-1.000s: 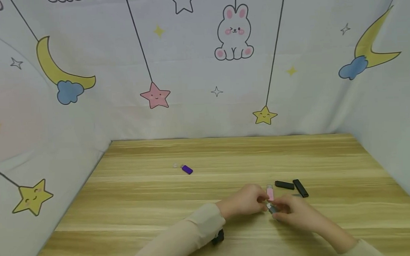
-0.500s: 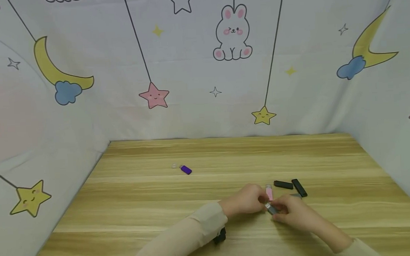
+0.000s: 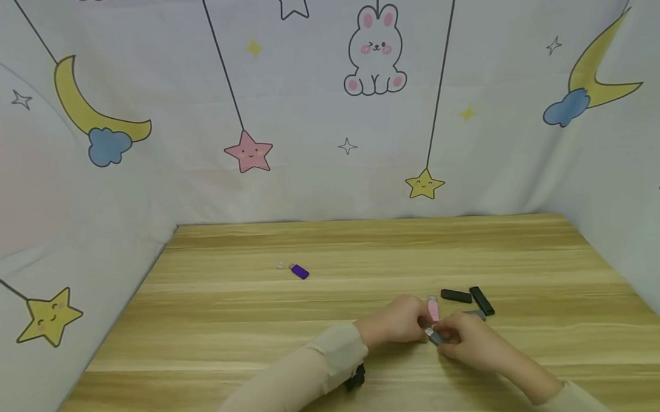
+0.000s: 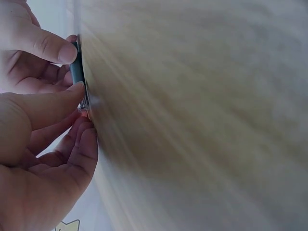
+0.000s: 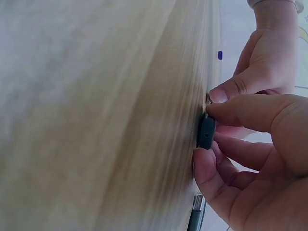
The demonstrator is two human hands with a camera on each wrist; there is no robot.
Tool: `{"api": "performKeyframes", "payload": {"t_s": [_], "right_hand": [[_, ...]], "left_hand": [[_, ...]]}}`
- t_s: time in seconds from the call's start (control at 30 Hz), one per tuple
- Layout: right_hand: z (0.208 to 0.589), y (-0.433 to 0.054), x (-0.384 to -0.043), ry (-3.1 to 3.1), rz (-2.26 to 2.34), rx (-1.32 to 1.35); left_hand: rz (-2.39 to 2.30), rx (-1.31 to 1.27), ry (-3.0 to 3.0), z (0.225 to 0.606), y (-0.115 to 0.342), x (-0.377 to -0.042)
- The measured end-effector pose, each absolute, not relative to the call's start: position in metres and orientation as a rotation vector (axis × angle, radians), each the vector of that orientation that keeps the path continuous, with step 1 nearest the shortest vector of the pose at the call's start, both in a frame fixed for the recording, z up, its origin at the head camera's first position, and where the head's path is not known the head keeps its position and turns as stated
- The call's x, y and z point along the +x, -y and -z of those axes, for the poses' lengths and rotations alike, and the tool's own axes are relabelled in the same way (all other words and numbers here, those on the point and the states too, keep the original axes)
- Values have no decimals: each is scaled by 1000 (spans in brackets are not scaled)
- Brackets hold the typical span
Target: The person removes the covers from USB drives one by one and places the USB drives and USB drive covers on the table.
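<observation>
My right hand pinches a dark grey USB stick between thumb and fingers, low over the table. The stick's metal plug points to my left hand. In the left wrist view the left thumb and fingers pinch a small clear cap right at the plug end of the stick. Fingers hide most of the cap. From the right wrist view, the rounded back end of the stick shows between the right fingertips. A pink USB stick lies just beyond both hands.
Two black sticks and a grey USB stick, partly behind the right hand, lie on the wooden table. Farther left are a purple USB stick and a clear cap. A black object shows under the left sleeve.
The dark grey USB stick has shifted slightly left, its plug closer to the left fingers. Both hands keep nearly the same place, and the other sticks lie as before.
</observation>
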State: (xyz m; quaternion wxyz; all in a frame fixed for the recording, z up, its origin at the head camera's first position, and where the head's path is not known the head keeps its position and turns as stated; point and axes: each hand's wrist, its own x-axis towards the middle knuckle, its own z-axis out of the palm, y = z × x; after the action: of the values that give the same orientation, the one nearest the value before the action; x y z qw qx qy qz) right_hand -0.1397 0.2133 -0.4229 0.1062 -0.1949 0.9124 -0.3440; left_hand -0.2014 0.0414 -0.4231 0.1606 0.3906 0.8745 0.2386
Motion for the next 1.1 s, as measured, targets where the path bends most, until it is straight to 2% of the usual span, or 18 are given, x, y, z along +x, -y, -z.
{"api": "performKeyframes", "payload": {"t_s": [0.7, 1.1], "right_hand": [[421, -210, -139, -2684, 1050, -593], [422, -207, -140, -2648, 1104, -608]], "left_hand": [[-826, 1125, -2362, 428, -32, -207], [-992, 911, -2290, 427, -22, -206]]}}
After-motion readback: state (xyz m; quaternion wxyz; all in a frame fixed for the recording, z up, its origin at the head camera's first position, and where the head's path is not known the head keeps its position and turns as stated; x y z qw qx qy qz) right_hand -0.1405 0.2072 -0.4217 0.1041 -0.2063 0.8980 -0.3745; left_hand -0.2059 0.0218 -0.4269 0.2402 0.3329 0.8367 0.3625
